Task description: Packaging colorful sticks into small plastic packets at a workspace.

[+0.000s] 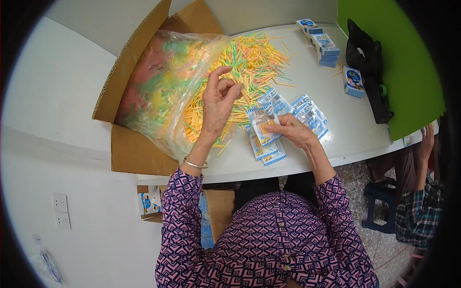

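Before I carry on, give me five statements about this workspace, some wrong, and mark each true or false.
1. The right hand holds a blue-edged packet. True.
2. The left hand is gripping the stool. False: it is over the loose sticks.
3. A clear plastic bag lies in the open cardboard box. True.
4. The loose sticks are all one colour. False: yellow, pink and green ones show.
5. The blue stool stands on the table. False: it is on the floor.
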`<state>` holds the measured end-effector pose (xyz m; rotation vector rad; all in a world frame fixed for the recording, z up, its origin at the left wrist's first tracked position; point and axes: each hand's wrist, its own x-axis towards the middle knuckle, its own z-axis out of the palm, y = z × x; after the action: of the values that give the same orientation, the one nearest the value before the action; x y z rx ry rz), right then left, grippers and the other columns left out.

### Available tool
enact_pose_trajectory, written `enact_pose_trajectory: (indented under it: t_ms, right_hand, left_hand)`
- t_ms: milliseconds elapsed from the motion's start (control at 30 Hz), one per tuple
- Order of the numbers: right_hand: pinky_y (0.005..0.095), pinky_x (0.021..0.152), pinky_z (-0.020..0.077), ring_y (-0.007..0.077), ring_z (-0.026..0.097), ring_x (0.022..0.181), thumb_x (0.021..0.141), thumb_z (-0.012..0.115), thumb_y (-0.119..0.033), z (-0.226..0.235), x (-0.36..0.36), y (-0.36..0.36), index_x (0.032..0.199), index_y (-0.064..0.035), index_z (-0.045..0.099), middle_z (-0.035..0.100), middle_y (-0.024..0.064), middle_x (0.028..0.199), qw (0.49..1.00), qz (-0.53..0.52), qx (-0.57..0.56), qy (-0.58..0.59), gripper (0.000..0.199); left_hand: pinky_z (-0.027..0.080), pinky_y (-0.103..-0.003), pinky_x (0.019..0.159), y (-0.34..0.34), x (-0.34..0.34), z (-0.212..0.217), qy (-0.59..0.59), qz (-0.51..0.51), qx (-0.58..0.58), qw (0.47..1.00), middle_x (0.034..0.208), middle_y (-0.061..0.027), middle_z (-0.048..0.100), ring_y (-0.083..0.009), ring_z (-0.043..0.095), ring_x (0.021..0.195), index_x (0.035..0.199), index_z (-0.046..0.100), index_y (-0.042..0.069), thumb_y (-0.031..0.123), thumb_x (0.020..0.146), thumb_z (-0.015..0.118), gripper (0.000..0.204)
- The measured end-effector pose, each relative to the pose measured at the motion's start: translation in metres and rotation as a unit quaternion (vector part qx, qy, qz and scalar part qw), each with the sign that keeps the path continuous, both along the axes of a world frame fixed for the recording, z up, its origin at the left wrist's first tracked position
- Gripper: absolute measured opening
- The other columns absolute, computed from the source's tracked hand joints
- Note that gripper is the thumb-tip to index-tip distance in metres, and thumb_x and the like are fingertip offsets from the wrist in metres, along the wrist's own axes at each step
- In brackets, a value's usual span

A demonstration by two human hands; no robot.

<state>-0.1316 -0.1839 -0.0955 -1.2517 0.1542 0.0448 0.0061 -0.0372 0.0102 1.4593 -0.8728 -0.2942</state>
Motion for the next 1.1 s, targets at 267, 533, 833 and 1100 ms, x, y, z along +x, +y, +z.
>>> enact_pose_trajectory:
  t_ms: [267,533,833,1100]
  right_hand:
    - [0.0185,0.065,0.043,0.0047,0.058,0.072,0.084,0.069,-0.028,0.002,-0.005,0.0,0.089,0.0027,0.069,0.068,0.0048,0.082,0.999,0.041,-0.008,0.001,0.031]
    - [0.0204,0.071,0.0464,0.0078,0.061,0.079,0.086,0.068,-0.025,0.004,-0.006,-0.002,0.096,0.0054,0.067,0.069,0.0078,0.09,0.999,0.032,0.013,-0.009,0.032]
    - [0.038,0.085,0.054,0.0322,0.065,0.096,0.089,0.061,-0.019,0.033,-0.006,0.007,0.12,0.009,0.049,0.062,0.0241,0.108,0.951,-0.027,0.301,-0.062,0.043]
    - [0.0361,0.075,0.0571,0.031,0.064,0.096,0.092,0.057,-0.017,0.02,0.01,0.014,0.125,-0.0012,0.046,0.056,0.0266,0.118,0.884,-0.091,0.455,-0.056,0.038]
  left_hand:
    - [0.049,-0.022,0.069,0.0,-0.005,0.007,-0.015,0.059,-0.09,0.994,0.078,-0.0044,0.06,-0.0088,0.059,0.073,0.124,0.04,0.002,-0.001,0.088,0.059,0.041]
    - [0.05,-0.022,0.069,0.006,-0.003,0.007,0.011,0.078,-0.113,0.99,0.079,-0.0045,0.061,-0.0089,0.06,0.073,0.125,0.04,0.003,-0.001,0.087,0.06,0.043]
    - [0.053,-0.025,0.071,0.014,-0.01,-0.008,0.05,0.082,-0.108,0.989,0.086,-0.009,0.063,-0.0125,0.062,0.078,0.122,0.038,0.003,0.0,0.088,0.058,0.039]
    - [0.055,-0.026,0.073,0.019,-0.036,-0.018,0.128,0.038,-0.095,0.986,0.093,-0.0111,0.063,-0.0143,0.063,0.081,0.125,0.034,0.002,0.001,0.09,0.056,0.041]
